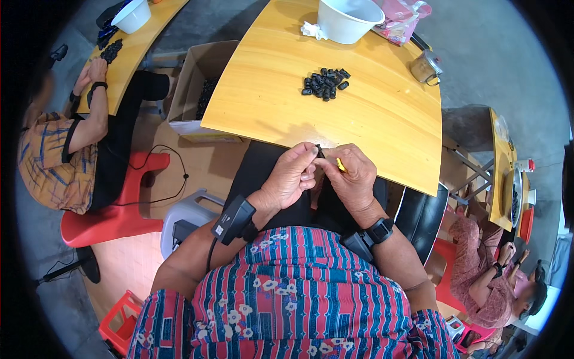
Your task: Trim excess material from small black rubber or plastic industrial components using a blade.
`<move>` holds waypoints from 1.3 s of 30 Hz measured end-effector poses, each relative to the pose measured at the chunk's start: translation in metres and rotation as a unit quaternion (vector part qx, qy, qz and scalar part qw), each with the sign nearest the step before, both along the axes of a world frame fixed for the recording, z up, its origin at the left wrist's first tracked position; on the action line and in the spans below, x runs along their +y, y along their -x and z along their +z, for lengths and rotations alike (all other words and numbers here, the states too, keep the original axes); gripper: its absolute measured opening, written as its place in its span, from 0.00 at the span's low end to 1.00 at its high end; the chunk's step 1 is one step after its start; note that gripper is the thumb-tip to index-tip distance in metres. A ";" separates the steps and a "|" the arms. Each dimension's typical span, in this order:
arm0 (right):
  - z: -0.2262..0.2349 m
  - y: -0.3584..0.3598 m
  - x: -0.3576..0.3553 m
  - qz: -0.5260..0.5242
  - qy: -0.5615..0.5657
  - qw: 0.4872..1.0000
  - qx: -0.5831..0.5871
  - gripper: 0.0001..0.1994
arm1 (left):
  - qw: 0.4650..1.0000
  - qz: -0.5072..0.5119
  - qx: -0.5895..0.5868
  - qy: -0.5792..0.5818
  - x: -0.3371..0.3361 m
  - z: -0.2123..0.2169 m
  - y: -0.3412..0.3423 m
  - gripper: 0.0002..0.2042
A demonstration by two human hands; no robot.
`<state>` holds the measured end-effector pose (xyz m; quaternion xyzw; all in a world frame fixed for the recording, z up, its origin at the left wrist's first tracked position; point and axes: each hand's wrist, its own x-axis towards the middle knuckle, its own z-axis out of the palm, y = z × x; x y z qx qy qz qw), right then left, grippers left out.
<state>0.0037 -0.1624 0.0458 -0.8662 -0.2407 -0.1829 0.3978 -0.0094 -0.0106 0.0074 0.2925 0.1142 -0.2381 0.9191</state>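
Left hand (291, 176) grip pinching small black part (318, 152), right hand (353, 178) touching

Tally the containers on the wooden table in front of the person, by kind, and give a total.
White bowl: 1
Glass jar with a metal lid: 1
Pink plastic bag: 1
Total: 3

They share the wooden table with a pile of small black parts, which is not counted.

We see a yellow wooden table (371, 119): black small parts (324, 83) piled mid-table, a white bowl (347, 19) at its far edge, a glass jar (426, 67) at its right edge.
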 end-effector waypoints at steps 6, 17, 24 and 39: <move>-0.006 0.004 0.000 -0.046 -0.034 0.995 0.086 0.13 | 1.000 -0.015 -0.004 0.015 -0.001 -0.002 -0.001 0.06; 0.012 -0.008 -0.007 0.036 0.023 0.992 0.117 0.19 | 0.998 -0.014 -0.058 -0.037 0.000 0.001 -0.001 0.04; 0.019 -0.011 -0.010 0.036 0.093 0.985 0.139 0.17 | 0.998 -0.033 -0.039 -0.022 0.002 0.000 0.001 0.08; -0.007 -0.006 -0.009 0.079 -0.160 0.938 0.297 0.17 | 0.993 -0.086 -0.055 0.056 0.005 -0.004 -0.002 0.17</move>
